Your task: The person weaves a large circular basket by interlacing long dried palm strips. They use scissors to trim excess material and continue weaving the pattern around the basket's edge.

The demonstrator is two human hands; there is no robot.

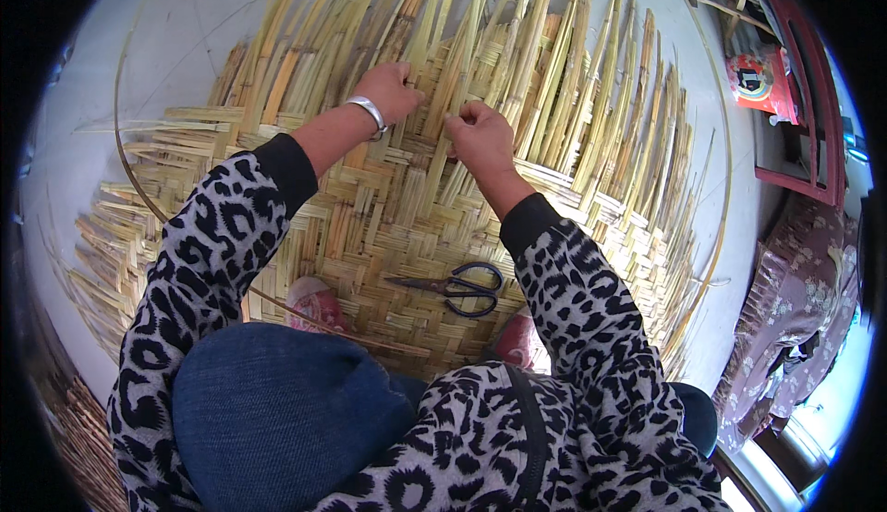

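Note:
A large mat of woven split-reed strips lies on the floor, with long loose strip ends fanning out at its far side. My left hand, with a silver bangle at the wrist, is closed on a reed strip at the far edge of the weave. Just right of it and a little nearer, my right hand has its fingers pinched together on another strip; the fingertips are partly hidden. A pair of dark-handled scissors rests on the woven part, between my feet and my right forearm.
My pink shoes stand on the mat's near part. A thin bent cane curves around the mat. Right of it are a dark red wooden frame, a red package and a patterned cloth. Thin brown sticks lie at lower left.

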